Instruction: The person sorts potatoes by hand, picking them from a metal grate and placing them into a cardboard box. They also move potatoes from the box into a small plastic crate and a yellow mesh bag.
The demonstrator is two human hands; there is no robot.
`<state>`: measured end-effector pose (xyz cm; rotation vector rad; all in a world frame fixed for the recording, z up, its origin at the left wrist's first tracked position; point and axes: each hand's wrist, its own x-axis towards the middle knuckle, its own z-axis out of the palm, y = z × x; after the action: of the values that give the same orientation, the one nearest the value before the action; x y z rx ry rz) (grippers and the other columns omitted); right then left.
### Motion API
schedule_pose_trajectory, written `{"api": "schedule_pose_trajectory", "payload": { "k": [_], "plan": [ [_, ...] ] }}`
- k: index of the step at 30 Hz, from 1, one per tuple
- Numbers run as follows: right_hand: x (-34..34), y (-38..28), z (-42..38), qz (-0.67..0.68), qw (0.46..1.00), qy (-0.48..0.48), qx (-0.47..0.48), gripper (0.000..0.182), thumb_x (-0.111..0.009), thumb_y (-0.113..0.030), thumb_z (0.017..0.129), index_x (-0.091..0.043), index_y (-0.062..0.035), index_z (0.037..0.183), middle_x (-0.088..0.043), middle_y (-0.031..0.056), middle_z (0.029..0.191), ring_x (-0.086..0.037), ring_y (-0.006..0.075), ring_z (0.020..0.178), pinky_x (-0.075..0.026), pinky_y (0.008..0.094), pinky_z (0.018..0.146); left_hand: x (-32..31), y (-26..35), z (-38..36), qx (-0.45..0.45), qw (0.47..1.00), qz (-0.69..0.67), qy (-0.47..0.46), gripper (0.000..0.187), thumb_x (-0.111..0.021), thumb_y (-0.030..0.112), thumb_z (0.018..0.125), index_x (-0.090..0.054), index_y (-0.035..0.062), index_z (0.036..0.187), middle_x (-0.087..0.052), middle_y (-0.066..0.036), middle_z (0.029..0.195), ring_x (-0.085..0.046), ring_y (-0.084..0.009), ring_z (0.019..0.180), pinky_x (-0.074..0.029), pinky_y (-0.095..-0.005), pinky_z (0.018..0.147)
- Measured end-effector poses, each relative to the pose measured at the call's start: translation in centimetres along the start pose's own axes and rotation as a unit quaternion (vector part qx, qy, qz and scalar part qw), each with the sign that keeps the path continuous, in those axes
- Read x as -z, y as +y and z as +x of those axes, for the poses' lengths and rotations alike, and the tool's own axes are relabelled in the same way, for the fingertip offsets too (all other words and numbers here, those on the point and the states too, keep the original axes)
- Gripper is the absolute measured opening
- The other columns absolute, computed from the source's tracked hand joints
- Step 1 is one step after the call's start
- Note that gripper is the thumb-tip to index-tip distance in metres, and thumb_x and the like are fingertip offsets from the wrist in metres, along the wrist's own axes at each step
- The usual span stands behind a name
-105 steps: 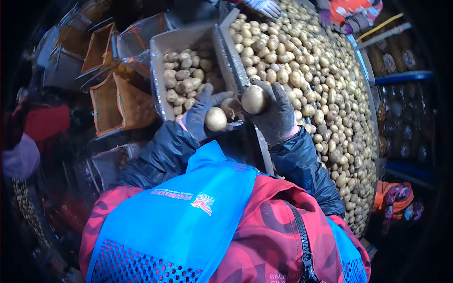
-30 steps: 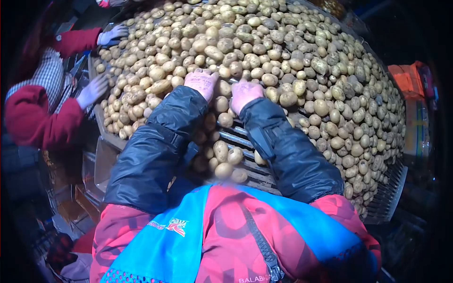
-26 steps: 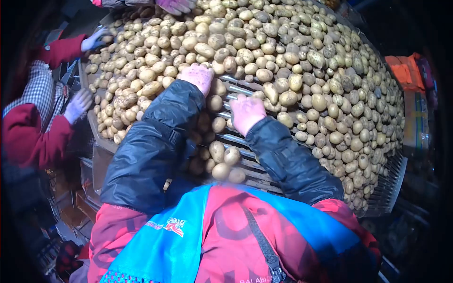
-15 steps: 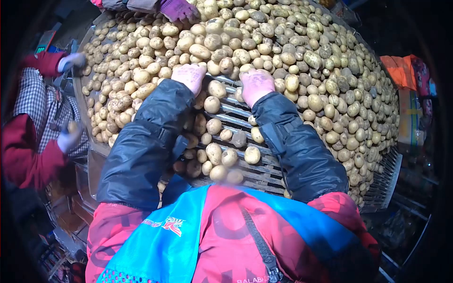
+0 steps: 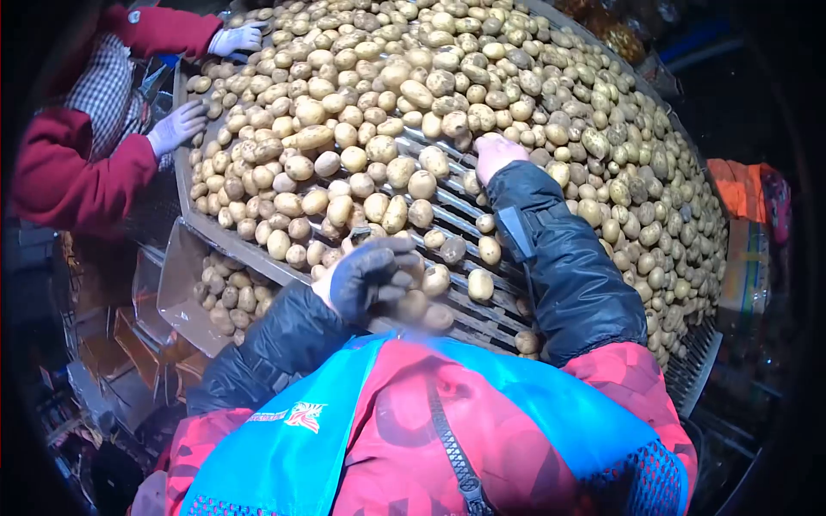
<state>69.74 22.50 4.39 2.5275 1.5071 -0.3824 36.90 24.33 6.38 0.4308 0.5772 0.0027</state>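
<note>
Many potatoes (image 5: pixel 585 155) cover a slatted metal table, whose bare slats (image 5: pixel 456 198) show between my hands. My left hand (image 5: pixel 366 279), in a glove with a dark palm, is near my body at the lower edge of the potatoes. Its palm is turned partly up and its fingers are apart, slightly curled, with nothing in them. My right hand (image 5: pixel 499 156), in a pink glove, rests against the potatoes at the upper end of the bare slats. Its fingers are bent down and partly hidden, so what they hold cannot be made out.
At the left, a co-worker's two gloved hands (image 5: pixel 178 127) touch the table's edge and the potatoes there. A bin (image 5: pixel 185 297) with potatoes hangs below the left edge. An orange cloth (image 5: pixel 740 191) and a sack (image 5: pixel 744 267) are beyond the right edge.
My left hand has drawn back toward my body and turned over. My right hand has shifted slightly right and down. Potatoes have spread over the left slats. The purple-gloved hand at the top has gone.
</note>
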Motion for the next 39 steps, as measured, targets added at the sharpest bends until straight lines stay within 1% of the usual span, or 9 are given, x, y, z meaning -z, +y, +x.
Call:
{"api": "schedule_pose_trajectory", "payload": {
  "k": [4, 6, 10, 18, 24, 28, 34, 38, 39],
  "plan": [
    [1.2, -0.3, -4.4, 0.084, 0.993, 0.081, -0.027, 0.028, -0.058, -0.023, 0.088, -0.069, -0.0123, 0.112, -0.071, 0.0185, 0.101, -0.068, 0.0329, 0.103, -0.053, 0.0453, 0.086, 3.6, -4.9, 1.9, 0.063, 0.94, -0.241, -0.233, 0.062, -0.063, 0.051, 0.093, -0.048, 0.0118, 0.139, -0.061, -0.005, 0.125, -0.055, -0.0123, 0.087, -0.052, -0.0316, 0.083],
    [2.1, -2.4, -8.2, 0.265, 0.96, 0.09, -0.016, 0.031, -0.065, -0.03, 0.089, -0.069, -0.0142, 0.115, -0.072, 0.017, 0.098, -0.069, 0.0313, 0.1, -0.053, 0.0431, 0.086, 2.1, -3.9, 1.1, 0.05, 0.968, -0.19, -0.153, 0.073, -0.055, 0.064, 0.092, -0.042, 0.0147, 0.144, -0.058, -0.007, 0.132, -0.058, -0.016, 0.093, -0.054, -0.0368, 0.084],
    [2.8, -5.5, -11.5, 0.293, 0.932, 0.012, 0.214, 0.051, -0.079, -0.038, 0.083, -0.067, -0.0081, 0.123, -0.071, 0.0182, 0.111, -0.067, 0.0272, 0.108, -0.05, 0.0373, 0.096, 1.0, -3.3, 1.2, 0.022, 0.974, -0.187, -0.124, 0.066, -0.049, 0.059, 0.098, -0.042, 0.0137, 0.145, -0.059, -0.013, 0.133, -0.065, -0.0248, 0.106, -0.058, -0.042, 0.084],
    [3.7, -4.8, 2.5, 0.088, 0.991, 0.032, -0.095, 0.08, -0.077, -0.05, 0.076, -0.049, -0.0146, 0.142, -0.045, 0.0216, 0.144, -0.052, 0.0371, 0.129, -0.044, 0.0451, 0.106, 3.2, -4.5, 1.1, 0.084, 0.956, -0.264, -0.093, 0.046, -0.048, 0.036, 0.103, -0.051, 0.0032, 0.136, -0.06, -0.019, 0.129, -0.066, -0.0263, 0.099, -0.058, -0.0387, 0.074],
    [2.2, -2.3, 1.6, 0.155, 0.983, 0.092, -0.023, 0.073, -0.086, -0.035, 0.069, -0.058, -0.0046, 0.129, -0.064, 0.0222, 0.121, -0.06, 0.0376, 0.119, -0.049, 0.0427, 0.099, 1.8, -4.4, 0.3, 0.057, 0.974, -0.207, -0.075, 0.043, -0.054, 0.031, 0.101, -0.052, 0.0045, 0.135, -0.06, -0.011, 0.116, -0.056, -0.0177, 0.094, -0.05, -0.0366, 0.071],
    [2.3, -4.9, -8.2, 0.429, 0.899, 0.061, 0.057, 0.04, -0.08, -0.019, 0.073, -0.061, -0.0006, 0.103, -0.067, 0.0114, 0.086, -0.065, 0.0177, 0.079, -0.055, 0.0329, 0.072, 1.0, -4.5, 0.4, 0.047, 0.967, -0.213, -0.131, 0.049, -0.054, 0.038, 0.101, -0.05, 0.0057, 0.137, -0.06, -0.007, 0.116, -0.055, -0.0151, 0.091, -0.047, -0.0347, 0.072],
    [-0.2, -8.8, -19.5, 0.609, 0.739, -0.014, 0.287, 0.05, -0.084, -0.011, 0.068, -0.062, -0.0015, 0.112, -0.065, 0.0122, 0.107, -0.065, 0.0201, 0.096, -0.054, 0.0329, 0.084, 0.7, -5.1, 0.1, 0.077, 0.962, -0.254, -0.064, 0.052, -0.05, 0.046, 0.101, -0.049, 0.0103, 0.14, -0.064, -0.012, 0.118, -0.066, -0.026, 0.1, -0.057, -0.0472, 0.086],
    [-0.1, -4.7, -18.1, 0.693, 0.714, -0.062, 0.083, 0.036, -0.07, -0.011, 0.081, -0.06, 0.0016, 0.113, -0.063, 0.0114, 0.105, -0.066, 0.0207, 0.094, -0.054, 0.0306, 0.083, 1.9, -5.2, -1.2, 0.067, 0.972, -0.205, -0.089, 0.043, -0.051, 0.029, 0.103, -0.049, 0.0095, 0.142, -0.062, -0.011, 0.112, -0.064, -0.0208, 0.099, -0.061, -0.0368, 0.077],
    [0.4, -3.7, -18.3, 0.797, 0.6, -0.066, 0.026, 0.033, -0.068, -0.015, 0.084, -0.061, 0.0011, 0.112, -0.063, 0.0101, 0.1, -0.066, 0.019, 0.09, -0.054, 0.0294, 0.08, 2.0, -5.3, -1.3, 0.069, 0.971, -0.208, -0.092, 0.044, -0.051, 0.029, 0.103, -0.049, 0.0098, 0.143, -0.06, -0.011, 0.115, -0.064, -0.0212, 0.101, -0.061, -0.0369, 0.078]
  ]
}}
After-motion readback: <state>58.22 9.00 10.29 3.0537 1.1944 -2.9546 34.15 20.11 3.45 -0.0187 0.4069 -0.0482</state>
